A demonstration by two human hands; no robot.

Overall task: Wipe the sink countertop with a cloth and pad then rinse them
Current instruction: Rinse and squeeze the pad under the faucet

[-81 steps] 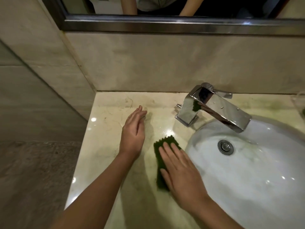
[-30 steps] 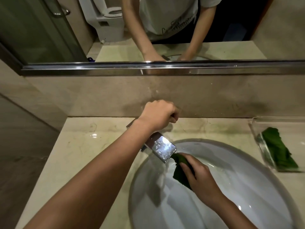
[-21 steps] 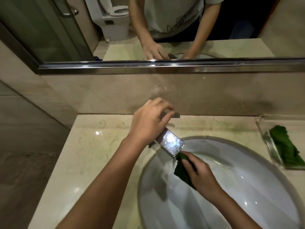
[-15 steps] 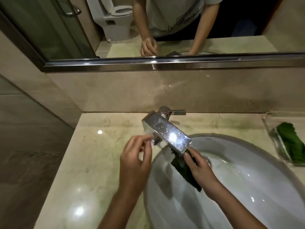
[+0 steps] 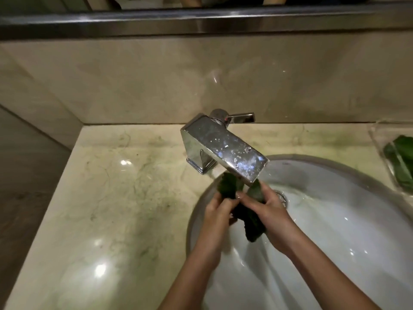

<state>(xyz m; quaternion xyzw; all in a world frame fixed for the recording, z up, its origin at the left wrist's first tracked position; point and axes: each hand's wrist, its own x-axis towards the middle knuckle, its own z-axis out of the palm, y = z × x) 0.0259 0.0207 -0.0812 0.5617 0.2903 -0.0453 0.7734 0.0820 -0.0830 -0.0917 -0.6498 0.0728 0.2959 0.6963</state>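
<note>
Both my hands hold the dark green scouring pad (image 5: 230,185) under the spout of the chrome faucet (image 5: 223,148), over the white sink basin (image 5: 335,220). My left hand (image 5: 218,211) grips the pad's left part and my right hand (image 5: 266,205) grips its right part; the pad is bent between them. Its lower end hangs down between my wrists. Water wets the basin around the drain (image 5: 282,196). A green cloth (image 5: 401,157) lies in a clear tray (image 5: 380,144) at the right edge.
The beige marble countertop (image 5: 107,198) spreads to the left of the basin, with greenish streaks and light glare. A stone backsplash (image 5: 201,81) rises behind the faucet under a metal mirror frame (image 5: 201,21). A side wall bounds the counter on the left.
My left hand left the faucet handle and came down onto the pad, joining the right hand under the spout. The camera tilted downward, so the mirror reflection is nearly out of view.
</note>
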